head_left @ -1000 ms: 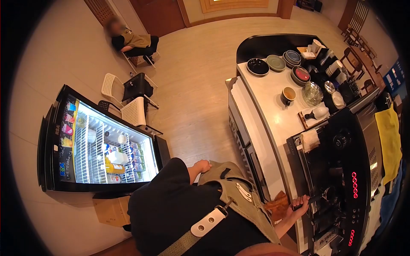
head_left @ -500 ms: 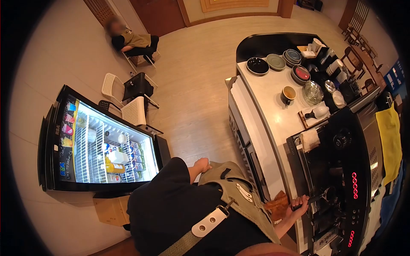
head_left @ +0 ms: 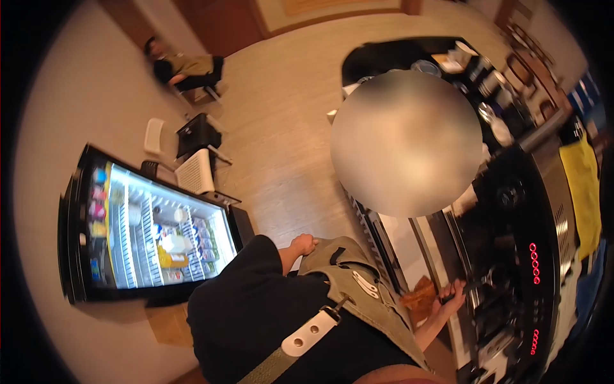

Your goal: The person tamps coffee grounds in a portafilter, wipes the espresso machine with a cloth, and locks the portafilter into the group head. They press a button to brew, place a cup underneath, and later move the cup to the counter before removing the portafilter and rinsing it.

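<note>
My right hand (head_left: 452,296) is closed around the dark handle of a portafilter (head_left: 474,285), whose round head is at the front of a black espresso machine (head_left: 505,240). Motion blur hides whether the portafilter is locked in. Against the front of my khaki apron (head_left: 342,256), my left hand (head_left: 302,244) is held with its fingers curled in. Whatever may be in those fingers does not show. A brown cloth (head_left: 419,301) hangs by the counter edge beside my right wrist.
A lit glass-door fridge (head_left: 173,224) with bottles and cartons stands at left. Chairs (head_left: 195,171) line the wall, where a person (head_left: 185,67) sits. A blurred disc covers much of the counter; cups (head_left: 492,83) show behind it. A yellow cloth (head_left: 581,192) hangs at right.
The view has shifted slightly and is smeared. A blurred disc now covers the plates and cup on the counter. My right hand keeps its grip on the portafilter; my left hand has hardly moved.
</note>
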Motion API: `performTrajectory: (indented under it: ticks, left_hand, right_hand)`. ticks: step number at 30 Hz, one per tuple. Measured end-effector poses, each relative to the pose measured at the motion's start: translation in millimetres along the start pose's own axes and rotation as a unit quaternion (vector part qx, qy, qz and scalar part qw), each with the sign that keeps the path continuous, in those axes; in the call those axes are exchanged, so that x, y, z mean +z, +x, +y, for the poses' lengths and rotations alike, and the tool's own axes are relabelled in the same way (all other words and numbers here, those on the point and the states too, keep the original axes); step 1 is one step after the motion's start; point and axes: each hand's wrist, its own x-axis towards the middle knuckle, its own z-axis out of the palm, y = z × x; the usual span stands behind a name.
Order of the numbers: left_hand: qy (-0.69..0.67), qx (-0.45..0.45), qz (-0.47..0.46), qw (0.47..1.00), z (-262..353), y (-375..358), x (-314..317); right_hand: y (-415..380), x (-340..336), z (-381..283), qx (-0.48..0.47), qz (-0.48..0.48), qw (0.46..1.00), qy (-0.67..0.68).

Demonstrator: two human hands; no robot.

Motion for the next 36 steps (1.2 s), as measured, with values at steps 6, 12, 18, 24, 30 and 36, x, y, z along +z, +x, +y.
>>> performTrajectory:
  ticks: [6,12,18,24,30,36]
  left_hand:
    - [0.010,-0.013,-0.018,1.000,-14,43,7]
    - [-0.095,0.014,-0.023,0.995,19,50,-6]
    - [-0.189,0.022,-0.179,0.965,39,71,-14]
    - [-0.220,0.042,-0.218,0.950,63,74,-21]
    - [-0.217,0.040,-0.228,0.948,62,82,-18]
    - [-0.186,0.044,-0.217,0.957,62,82,-17]
  right_hand:
    - [10,2,12,0.030,0.057,0.998,-0.002]
    - [-6,16,2,-0.011,-0.026,0.999,-0.023]
    - [-7,18,-5,-0.029,-0.043,0.996,-0.076]
    - [-11,12,-10,-0.026,-0.083,0.992,-0.089]
    - [-14,7,-6,-0.009,-0.108,0.992,-0.066]
    - [-16,7,-5,0.013,-0.134,0.991,0.007]
